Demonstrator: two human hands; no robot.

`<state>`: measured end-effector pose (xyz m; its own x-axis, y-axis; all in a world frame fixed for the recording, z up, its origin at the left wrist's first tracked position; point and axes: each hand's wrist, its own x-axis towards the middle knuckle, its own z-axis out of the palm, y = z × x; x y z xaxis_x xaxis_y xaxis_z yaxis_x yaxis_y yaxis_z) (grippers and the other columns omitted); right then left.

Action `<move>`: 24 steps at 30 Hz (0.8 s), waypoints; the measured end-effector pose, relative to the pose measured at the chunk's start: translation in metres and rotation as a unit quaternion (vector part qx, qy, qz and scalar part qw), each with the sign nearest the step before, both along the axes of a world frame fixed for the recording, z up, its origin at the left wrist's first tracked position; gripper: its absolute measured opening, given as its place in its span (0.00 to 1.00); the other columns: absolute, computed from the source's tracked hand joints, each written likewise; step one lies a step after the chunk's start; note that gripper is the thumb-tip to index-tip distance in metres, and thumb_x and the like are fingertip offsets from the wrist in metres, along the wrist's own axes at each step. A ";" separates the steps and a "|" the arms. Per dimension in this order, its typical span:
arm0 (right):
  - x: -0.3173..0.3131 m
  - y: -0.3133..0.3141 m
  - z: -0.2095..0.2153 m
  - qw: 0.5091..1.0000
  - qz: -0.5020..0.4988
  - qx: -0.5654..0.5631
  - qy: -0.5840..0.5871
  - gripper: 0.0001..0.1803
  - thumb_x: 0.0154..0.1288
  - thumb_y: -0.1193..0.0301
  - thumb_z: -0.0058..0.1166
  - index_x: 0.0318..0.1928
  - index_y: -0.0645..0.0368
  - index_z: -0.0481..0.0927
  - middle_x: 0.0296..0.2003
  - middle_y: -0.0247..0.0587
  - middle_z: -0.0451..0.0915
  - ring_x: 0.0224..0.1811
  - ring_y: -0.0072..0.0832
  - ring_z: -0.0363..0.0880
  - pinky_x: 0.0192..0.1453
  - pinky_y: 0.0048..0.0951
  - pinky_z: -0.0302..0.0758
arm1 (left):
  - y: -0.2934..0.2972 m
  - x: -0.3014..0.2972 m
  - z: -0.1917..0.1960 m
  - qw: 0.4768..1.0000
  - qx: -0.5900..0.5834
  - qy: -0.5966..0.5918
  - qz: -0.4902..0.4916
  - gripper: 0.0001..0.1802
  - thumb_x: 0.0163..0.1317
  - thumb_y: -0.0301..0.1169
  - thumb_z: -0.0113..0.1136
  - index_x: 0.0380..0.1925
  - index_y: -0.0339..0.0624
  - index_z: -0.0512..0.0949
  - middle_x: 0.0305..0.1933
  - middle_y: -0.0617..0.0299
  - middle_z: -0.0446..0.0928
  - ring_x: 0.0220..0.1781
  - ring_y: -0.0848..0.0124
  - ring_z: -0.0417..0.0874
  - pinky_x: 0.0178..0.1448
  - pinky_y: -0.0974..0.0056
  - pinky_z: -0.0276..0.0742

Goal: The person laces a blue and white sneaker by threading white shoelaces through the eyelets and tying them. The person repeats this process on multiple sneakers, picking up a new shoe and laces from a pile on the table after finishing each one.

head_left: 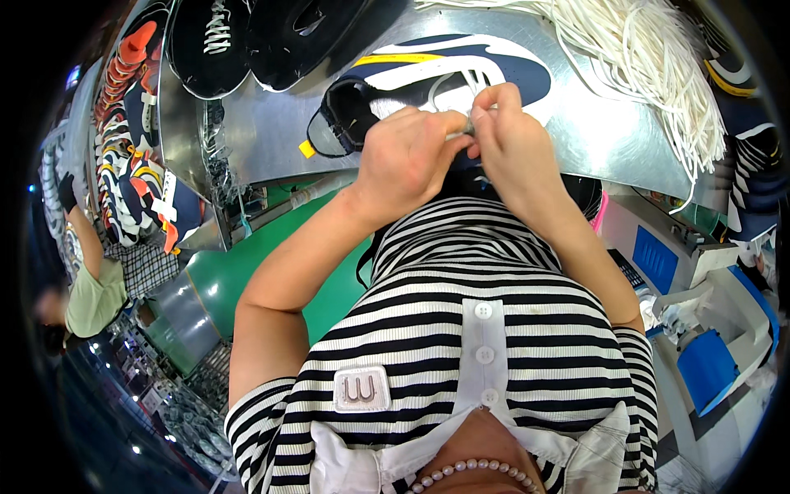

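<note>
A navy and white sneaker with yellow trim lies on its side on the metal table, toe to the right. A yellow tab marks its heel. White shoelace runs through part of its eyelets and leads down to my fingers. My left hand is closed, thumb and forefinger pinching the lace in front of the shoe. Close against it, my right hand also has its fingertips pinched on the lace. The exact strand between the fingers is mostly hidden.
Loose white laces are heaped at the table's right, some hanging over the edge. Black shoes stand at the back left. Shoe uppers are piled farther left, near another person. A white and blue machine stands at right.
</note>
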<state>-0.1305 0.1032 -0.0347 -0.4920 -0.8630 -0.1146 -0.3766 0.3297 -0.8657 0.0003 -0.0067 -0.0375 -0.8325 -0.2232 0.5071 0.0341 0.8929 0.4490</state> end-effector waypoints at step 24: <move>-0.037 0.003 0.037 0.980 0.075 -0.132 -0.130 0.14 0.65 0.75 0.59 0.51 0.62 0.80 0.37 0.38 0.85 0.43 0.23 0.83 0.49 0.25 0.79 | 0.003 0.014 0.008 0.997 -0.006 0.022 -0.074 0.21 0.49 0.21 0.73 0.39 0.39 0.71 0.28 0.58 0.77 0.26 0.61 0.79 0.30 0.61 0.73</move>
